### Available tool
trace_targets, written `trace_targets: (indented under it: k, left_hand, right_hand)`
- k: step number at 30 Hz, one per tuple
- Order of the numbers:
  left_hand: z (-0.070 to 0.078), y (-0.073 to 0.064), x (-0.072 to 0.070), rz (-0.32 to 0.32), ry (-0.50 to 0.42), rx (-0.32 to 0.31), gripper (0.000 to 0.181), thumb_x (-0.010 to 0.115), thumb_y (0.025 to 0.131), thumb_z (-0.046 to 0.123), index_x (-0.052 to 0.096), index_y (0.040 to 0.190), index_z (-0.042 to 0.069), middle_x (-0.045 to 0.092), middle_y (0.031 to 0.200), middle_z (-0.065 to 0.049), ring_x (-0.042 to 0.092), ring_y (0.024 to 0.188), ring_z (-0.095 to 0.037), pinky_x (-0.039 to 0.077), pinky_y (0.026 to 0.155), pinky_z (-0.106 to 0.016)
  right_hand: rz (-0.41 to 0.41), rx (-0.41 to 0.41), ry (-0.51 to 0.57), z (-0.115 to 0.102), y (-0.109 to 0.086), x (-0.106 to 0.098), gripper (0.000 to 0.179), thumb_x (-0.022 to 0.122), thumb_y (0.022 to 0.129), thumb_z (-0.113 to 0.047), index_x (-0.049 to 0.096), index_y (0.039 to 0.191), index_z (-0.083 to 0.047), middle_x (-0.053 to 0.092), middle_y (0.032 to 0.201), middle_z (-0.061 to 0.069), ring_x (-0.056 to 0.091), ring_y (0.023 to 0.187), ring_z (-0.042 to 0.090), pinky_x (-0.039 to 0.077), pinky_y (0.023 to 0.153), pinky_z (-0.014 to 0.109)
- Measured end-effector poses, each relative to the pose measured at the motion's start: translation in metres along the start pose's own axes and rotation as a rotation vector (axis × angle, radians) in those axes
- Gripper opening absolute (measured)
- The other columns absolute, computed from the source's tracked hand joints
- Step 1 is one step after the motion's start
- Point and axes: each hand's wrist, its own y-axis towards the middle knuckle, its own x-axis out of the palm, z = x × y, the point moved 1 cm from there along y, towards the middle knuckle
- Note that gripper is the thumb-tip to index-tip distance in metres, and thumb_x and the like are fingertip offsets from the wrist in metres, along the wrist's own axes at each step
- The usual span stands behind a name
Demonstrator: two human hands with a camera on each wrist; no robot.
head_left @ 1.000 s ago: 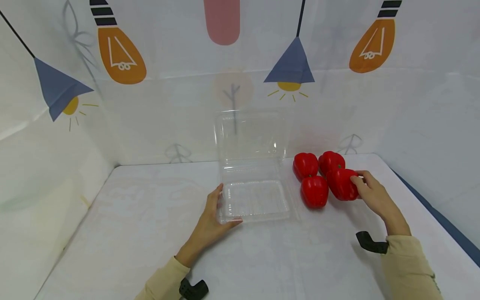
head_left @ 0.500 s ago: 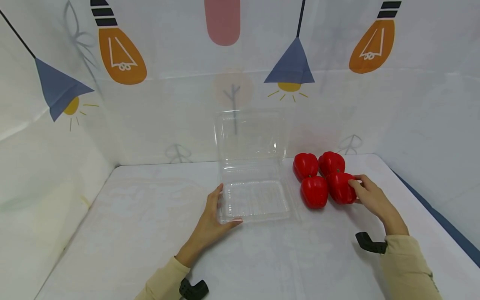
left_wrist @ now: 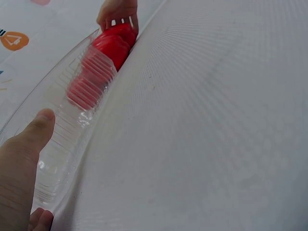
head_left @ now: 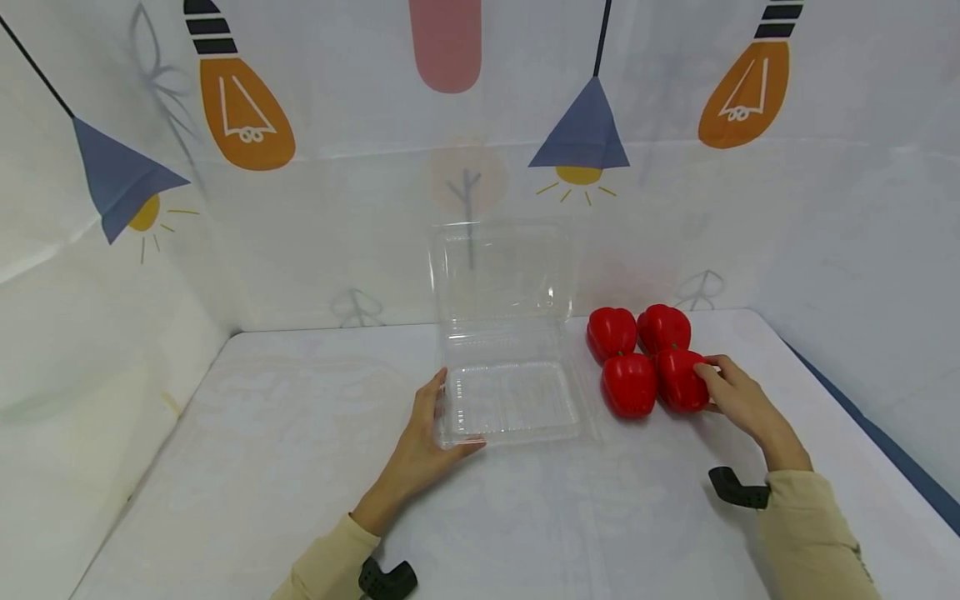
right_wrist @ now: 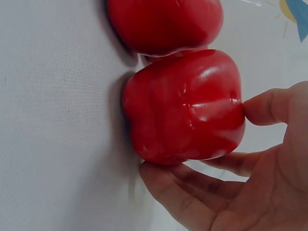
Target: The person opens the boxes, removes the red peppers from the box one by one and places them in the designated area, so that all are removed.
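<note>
A clear plastic clamshell container point(head_left: 517, 400) stands on the white table with its lid point(head_left: 502, 271) raised at the back. My left hand point(head_left: 423, 437) holds its near left corner, thumb along the front wall and fingers at the left side. To its right, several red bell peppers sit close together. My right hand point(head_left: 742, 404) holds the front right bell pepper point(head_left: 680, 381), its thumb on top and fingers around the right side. In the right wrist view this bell pepper point(right_wrist: 187, 108) lies against another red bell pepper point(right_wrist: 166, 21).
The front left bell pepper point(head_left: 628, 386) is nearest the container. Behind stand two more, a left bell pepper point(head_left: 611, 333) and a right bell pepper point(head_left: 663, 327). A white patterned sheet point(head_left: 337, 208) closes off the back. The table point(head_left: 300, 500) is covered in white.
My right hand has lowered the bell pepper a little toward me and slightly left, beside the front left one. My left hand and the container have stayed in place.
</note>
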Motion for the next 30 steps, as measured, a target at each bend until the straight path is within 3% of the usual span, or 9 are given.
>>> trace_targets:
  k: [12,22,30]
  left_hand:
    - [-0.0004,0.0002,0.0,0.0,0.014,-0.009,0.111,0.084,0.068,0.039,0.014,0.152,0.02,0.035,0.144,-0.012,0.044,0.126,-0.026,0.045,0.099,-0.045]
    - [-0.0007,-0.0005,0.0008,0.0,0.0,-0.009,0.111,0.085,0.067,0.038,0.015,0.151,0.018,0.035,0.144,-0.012,0.044,0.125,-0.026,0.045,0.099,-0.045]
    - [0.0001,-0.0011,0.0008,0.04,-0.001,0.067,0.112,0.088,0.063,0.033,0.019,0.15,0.016,0.034,0.143,-0.017,0.045,0.121,-0.029,0.046,0.094,-0.045]
  right_hand:
    - [0.017,0.013,-0.008,0.0052,0.0024,0.0019,0.071,0.018,0.1,-0.048,0.018,0.141,0.01,0.033,0.137,0.035,0.044,0.115,0.049,0.052,0.087,0.053]
    - [-0.022,0.0,-0.023,0.007,0.0009,0.002,0.076,0.015,0.1,-0.052,0.013,0.143,0.011,0.032,0.137,0.036,0.046,0.113,0.047,0.05,0.089,0.053]
    - [-0.023,0.0,-0.028,0.0075,0.0005,0.002,0.078,0.015,0.099,-0.054,0.013,0.143,0.011,0.032,0.135,0.036,0.046,0.111,0.047,0.051,0.088,0.052]
